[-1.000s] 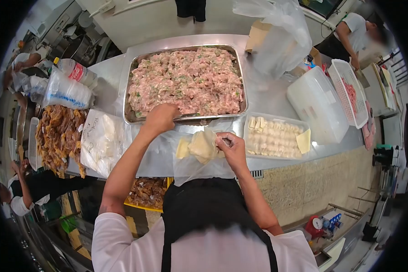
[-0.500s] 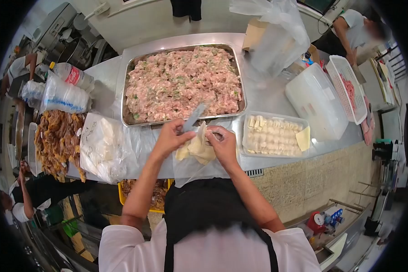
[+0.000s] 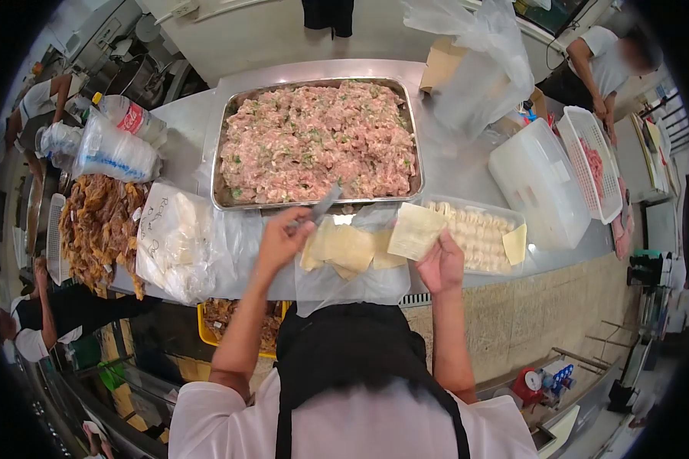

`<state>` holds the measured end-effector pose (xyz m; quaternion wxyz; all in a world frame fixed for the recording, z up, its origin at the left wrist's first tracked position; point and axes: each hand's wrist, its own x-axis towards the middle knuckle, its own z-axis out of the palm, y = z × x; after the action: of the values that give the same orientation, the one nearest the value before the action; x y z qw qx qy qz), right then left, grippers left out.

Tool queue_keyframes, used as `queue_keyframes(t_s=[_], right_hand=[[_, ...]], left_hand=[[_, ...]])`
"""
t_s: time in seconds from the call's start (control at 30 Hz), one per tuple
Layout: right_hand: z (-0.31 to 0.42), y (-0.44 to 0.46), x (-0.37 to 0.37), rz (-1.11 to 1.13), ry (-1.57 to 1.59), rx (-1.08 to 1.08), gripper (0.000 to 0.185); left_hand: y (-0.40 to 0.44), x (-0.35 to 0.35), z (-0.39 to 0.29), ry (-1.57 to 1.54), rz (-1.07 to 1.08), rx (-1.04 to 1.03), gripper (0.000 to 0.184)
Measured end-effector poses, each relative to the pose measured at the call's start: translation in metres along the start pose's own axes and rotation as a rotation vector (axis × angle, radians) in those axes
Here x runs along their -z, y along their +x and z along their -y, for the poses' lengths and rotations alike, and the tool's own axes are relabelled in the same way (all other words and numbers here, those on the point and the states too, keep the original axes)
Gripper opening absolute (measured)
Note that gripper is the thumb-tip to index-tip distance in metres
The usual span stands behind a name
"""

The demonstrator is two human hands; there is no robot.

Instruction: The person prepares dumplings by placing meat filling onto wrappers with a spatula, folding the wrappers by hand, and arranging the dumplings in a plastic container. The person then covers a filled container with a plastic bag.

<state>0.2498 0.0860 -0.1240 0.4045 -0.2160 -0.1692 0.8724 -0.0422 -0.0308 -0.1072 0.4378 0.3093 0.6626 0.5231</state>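
Observation:
In my left hand (image 3: 283,239) is a flat metal spreader (image 3: 328,200), its blade angled up toward the meat tray. Pinched by its edge in my right hand (image 3: 442,266), a square dough wrapper (image 3: 417,231) is held up flat. More wrappers (image 3: 346,246) lie overlapping on a clear plastic sheet (image 3: 321,289) between my hands. Just beyond them is a large metal tray (image 3: 217,177) filled with minced meat (image 3: 318,141) flecked with green. Right of my right hand, rows of folded dumplings (image 3: 475,233) fill a clear plastic container, with a single wrapper (image 3: 515,244) at its right end.
Left on the metal table are a bagged white bundle (image 3: 177,245), browned meat pieces (image 3: 99,229), wrapped cups (image 3: 115,153) and a bottle (image 3: 134,118). A translucent bin (image 3: 540,183) and white basket (image 3: 589,164) stand right. Other people work at both sides.
My right hand has moved right, drawing one wrapper off the pile and bringing it near the dumpling container. My left hand has shifted slightly and keeps the spreader.

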Motion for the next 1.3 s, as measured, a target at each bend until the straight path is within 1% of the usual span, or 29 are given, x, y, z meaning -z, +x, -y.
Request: queue_keyframes(t_s=[0.03, 0.07, 0.1, 0.17, 0.2, 0.27, 0.3, 0.37, 0.4, 0.47, 0.5, 0.57, 0.6, 0.67, 0.7, 0.73, 0.8, 0.83, 0.87, 0.9, 0.93, 0.97, 1.0, 1.07, 1.1, 1.17, 1.2, 1.23, 1.3], right_hand=[[0.008, -0.004, -0.011, 0.09, 0.122, -0.061, 0.055], [0.012, -0.005, -0.017, 0.182, 0.244, -0.122, 0.059], [0.01, -0.002, -0.015, 0.183, 0.244, -0.122, 0.059], [-0.001, 0.006, -0.008, 0.133, 0.251, -0.156, 0.065], [-0.005, 0.009, -0.008, 0.137, 0.252, -0.159, 0.065], [-0.013, 0.013, -0.008, 0.085, 0.057, -0.181, 0.064], [-0.016, 0.014, -0.008, 0.086, 0.059, -0.183, 0.064], [-0.02, 0.016, -0.005, 0.039, -0.046, -0.167, 0.059], [-0.021, 0.016, -0.005, 0.035, -0.042, -0.162, 0.059], [-0.022, 0.016, -0.004, 0.006, -0.091, -0.114, 0.055], [-0.024, 0.018, -0.002, 0.005, -0.09, -0.109, 0.055], [-0.028, 0.024, 0.001, -0.007, -0.033, -0.065, 0.053], [-0.03, 0.027, -0.001, -0.006, -0.031, -0.054, 0.053], [-0.034, 0.033, -0.006, -0.075, -0.044, 0.002, 0.053], [-0.038, 0.037, -0.007, -0.083, -0.037, 0.016, 0.053], [-0.041, 0.042, -0.008, -0.113, -0.048, 0.017, 0.053], [-0.047, 0.051, -0.018, -0.15, -0.061, 0.025, 0.052], [-0.048, 0.055, -0.032, -0.227, 0.019, -0.013, 0.051], [-0.049, 0.057, -0.045, -0.301, 0.1, -0.053, 0.049], [-0.049, 0.059, -0.055, -0.302, 0.1, -0.051, 0.049], [-0.049, 0.061, -0.065, -0.276, 0.175, -0.085, 0.048], [-0.049, 0.064, -0.07, -0.25, 0.249, -0.121, 0.047], [-0.05, 0.069, -0.07, -0.247, 0.247, -0.126, 0.047], [-0.052, 0.08, -0.065, -0.324, 0.278, -0.132, 0.043], [-0.053, 0.083, -0.062, -0.37, 0.343, -0.069, 0.038], [-0.062, 0.087, -0.04, -0.4, 0.32, -0.013, 0.035], [-0.068, 0.091, -0.025, -0.423, 0.291, 0.033, 0.033], [-0.076, 0.096, -0.004, -0.424, 0.288, 0.023, 0.033], [-0.088, 0.106, 0.03, 0.504, 0.567, 0.059, 0.032]], left_hand=[[0.01, 0.019, -0.003, 0.236, -0.008, -0.209, 0.011], [0.021, 0.032, -0.008, 0.471, -0.017, -0.419, 0.016], [0.029, 0.039, -0.022, 0.472, -0.017, -0.42, 0.016], [0.039, 0.049, -0.064, 1.189, 0.106, -0.518, 0.021], [0.045, 0.045, -0.072, 1.192, 0.101, -0.517, 0.021], [0.053, 0.026, -0.082, 1.459, 0.111, -0.363, 0.023], [0.056, 0.02, -0.081, 1.461, 0.11, -0.361, 0.023], [0.063, 0.009, -0.078, 1.53, 0.223, -0.358, 0.01], [0.063, 0.007, -0.078, 1.533, 0.229, -0.362, 0.01], [0.062, 0.002, -0.078, 1.444, 0.258, -0.512, 0.009], [0.068, 0.003, -0.078, 1.445, 0.26, -0.517, 0.009], [0.087, 0.014, -0.076, 1.426, 0.399, -0.342, 0.013], [0.091, 0.024, -0.073, 1.43, 0.402, -0.353, 0.013], [0.1, 0.048, -0.062, 0.981, 0.516, -0.334, 0.021], [0.1, 0.056, -0.053, 0.852, 0.504, -0.401, 0.025], [0.094, 0.053, -0.055, 0.854, 0.52, -0.408, 0.025], [0.074, 0.051, -0.064, 0.697, 0.404, -0.116, 0.024], [0.059, 0.043, -0.077, 0.583, 0.374, -0.031, 0.025], [0.054, 0.038, -0.07, 0.583, 0.379, -0.033, 0.025], [0.05, 0.034, -0.06, 0.53, 0.36, -0.206, 0.025], [0.044, 0.028, -0.055, 0.475, 0.337, -0.378, 0.024], [0.035, 0.015, -0.048, 0.449, 0.27, -0.456, 0.022], [0.028, 0.007, -0.037, 0.45, 0.265, -0.455, 0.022], [0.018, -0.005, -0.013, 0.763, 0.096, -0.66, 0.026], [0.007, -0.007, -0.02, 0.754, 0.102, -0.544, 0.024], [-0.016, -0.007, -0.052, 0.776, 0.075, -0.527, 0.025], [-0.022, -0.007, -0.06, 0.799, 0.036, -0.508, 0.025], [-0.024, -0.013, -0.059, 0.799, 0.029, -0.499, 0.025], [-0.022, -0.028, -0.058, 0.629, 0.01, -0.651, 0.028]])
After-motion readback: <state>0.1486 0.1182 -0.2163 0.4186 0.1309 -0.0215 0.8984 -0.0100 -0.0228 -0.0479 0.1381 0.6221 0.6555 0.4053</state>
